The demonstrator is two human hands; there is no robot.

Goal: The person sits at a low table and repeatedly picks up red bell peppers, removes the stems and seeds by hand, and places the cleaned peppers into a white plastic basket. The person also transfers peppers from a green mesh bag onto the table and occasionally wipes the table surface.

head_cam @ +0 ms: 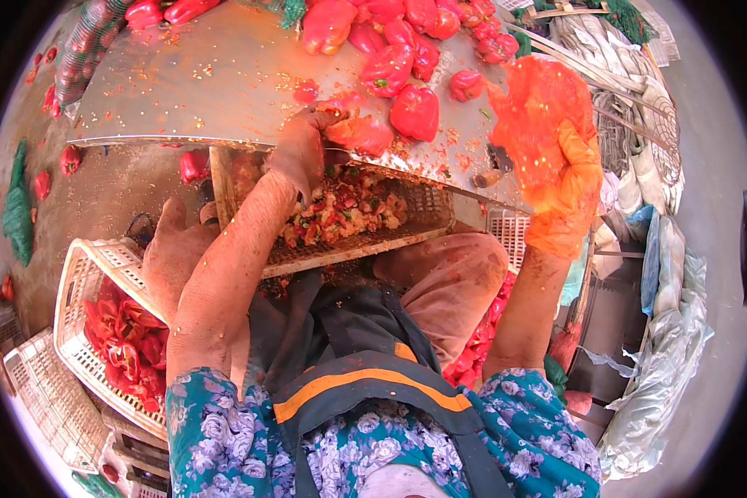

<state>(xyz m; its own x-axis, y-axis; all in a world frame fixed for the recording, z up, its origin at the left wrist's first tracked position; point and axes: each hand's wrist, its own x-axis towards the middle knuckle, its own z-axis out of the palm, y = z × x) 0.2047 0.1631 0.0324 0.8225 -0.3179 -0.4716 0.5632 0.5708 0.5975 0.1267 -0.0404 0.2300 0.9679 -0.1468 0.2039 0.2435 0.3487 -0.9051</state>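
My bare left hand is at the near edge of the metal table, its fingers closed on a torn piece of red bell pepper. My right hand, in an orange glove, is raised at the table's right side and holds a broad, wet red piece dotted with seeds, seemingly opened-out pepper. Whole red bell peppers lie between the hands and farther back. Below the table edge, a plastic crate holds pepper cores and seeds.
On the left, a white plastic basket holds opened red peppers. More red peppers are beside my right knee. A net sack stands at the far left. Folded sacks lie to the right. Loose peppers dot the floor.
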